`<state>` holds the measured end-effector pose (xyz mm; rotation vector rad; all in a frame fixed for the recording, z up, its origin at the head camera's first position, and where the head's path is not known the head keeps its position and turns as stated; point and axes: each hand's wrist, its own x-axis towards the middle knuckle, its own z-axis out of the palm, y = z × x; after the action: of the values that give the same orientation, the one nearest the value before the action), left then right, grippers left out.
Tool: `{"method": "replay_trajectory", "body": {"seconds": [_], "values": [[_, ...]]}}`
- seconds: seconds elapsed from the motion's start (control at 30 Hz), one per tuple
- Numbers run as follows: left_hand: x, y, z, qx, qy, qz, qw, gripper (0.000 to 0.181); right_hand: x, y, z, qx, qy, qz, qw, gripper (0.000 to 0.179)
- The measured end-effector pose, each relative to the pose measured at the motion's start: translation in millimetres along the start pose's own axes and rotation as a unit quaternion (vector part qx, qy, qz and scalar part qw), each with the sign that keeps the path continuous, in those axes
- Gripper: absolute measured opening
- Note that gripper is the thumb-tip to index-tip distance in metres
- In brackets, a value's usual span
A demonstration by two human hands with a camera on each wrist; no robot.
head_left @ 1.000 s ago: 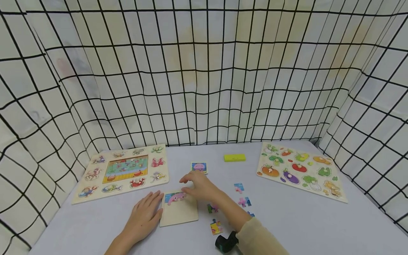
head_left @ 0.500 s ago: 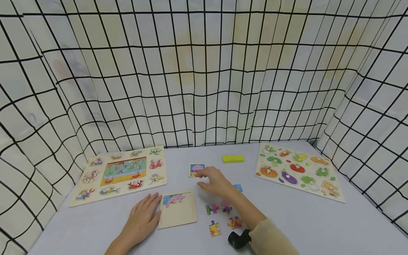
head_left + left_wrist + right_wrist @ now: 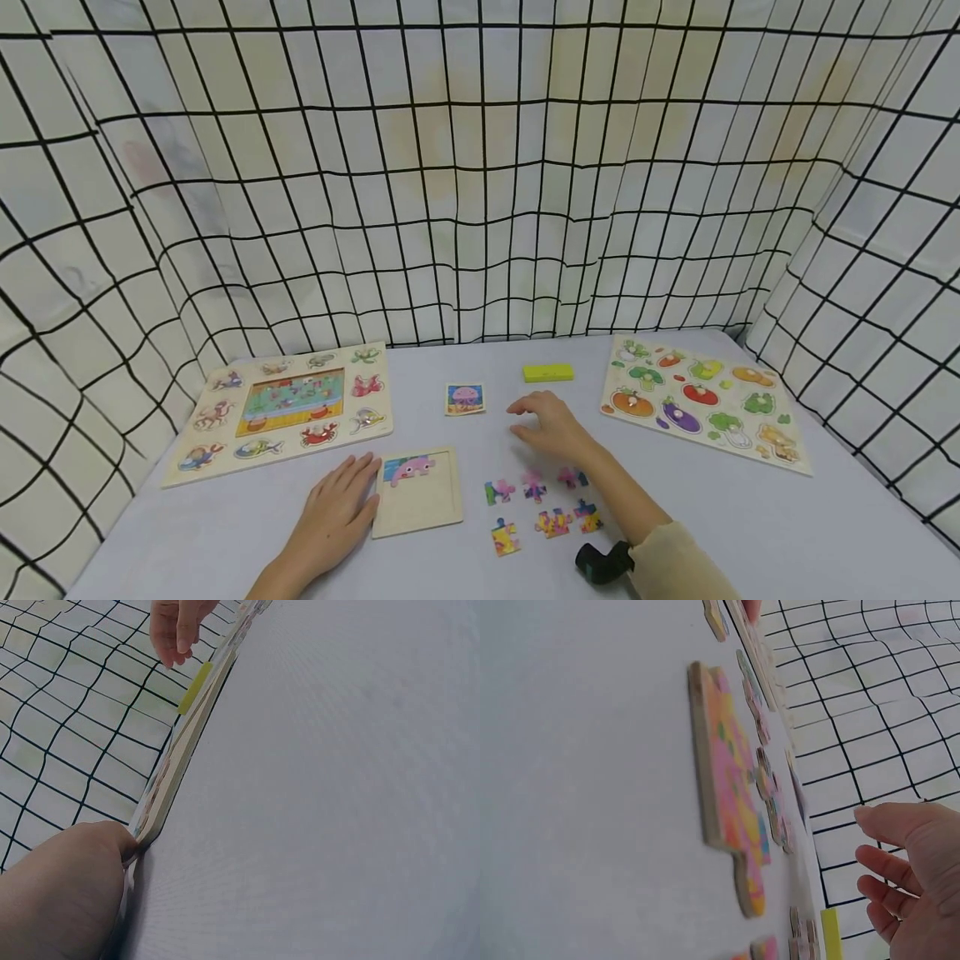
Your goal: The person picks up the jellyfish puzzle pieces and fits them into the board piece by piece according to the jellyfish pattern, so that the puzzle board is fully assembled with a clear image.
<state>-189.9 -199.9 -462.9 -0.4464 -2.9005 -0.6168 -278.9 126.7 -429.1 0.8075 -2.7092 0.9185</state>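
While the left hand (image 3: 336, 507) touches the tray (image 3: 422, 507), picture-printed pieces (image 3: 554, 523) lie nearby.

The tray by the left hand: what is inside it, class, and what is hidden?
In the tray, a blue-and-pink puzzle patch sits in the far left corner; the rest looks bare. What lies beneath the patch is covered.

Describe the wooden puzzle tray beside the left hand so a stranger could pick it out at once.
Find the big sea-creature board at the left of the white table, then look nearer the person, to the left hand. Just right of that hand lies the puzzle tray, small and square. It's the only board that is mostly bare wood, with a pink-and-blue bit of picture in its far left corner.
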Motion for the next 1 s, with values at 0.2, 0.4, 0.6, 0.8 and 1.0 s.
{"method": "replay_trajectory", "body": {"seconds": [0.2,0.4,0.6,0.8,1.0], "values": [[0.2,0.1,0.2,-0.001,0.001,0.001,1.0000,0.050,-10.2,15.1,-8.6,0.004,0.005,0.031,0.9995,0.025],[0.6,0.7,-0.4,-0.001,-0.003,-0.001,1.0000,0.050,-19.2,32.3,-16.8,0.006,-0.009,0.066,0.9978,0.030],[-0.3,0.5,-0.2,-0.002,-0.004,0.000,1.0000,0.050,-27.7,52.7,-20.8,-0.004,-0.025,0.079,0.9966,0.038],[0.0,0.2,-0.2,-0.002,-0.003,-0.001,1.0000,0.050,-33.1,61.5,-21.4,-0.017,-0.027,0.071,0.9969,0.036],[0.6,0.7,-0.6,-0.001,-0.002,0.000,1.0000,0.049,-36.7,67.9,-21.5,-0.003,-0.026,0.093,0.9954,0.030]]}}
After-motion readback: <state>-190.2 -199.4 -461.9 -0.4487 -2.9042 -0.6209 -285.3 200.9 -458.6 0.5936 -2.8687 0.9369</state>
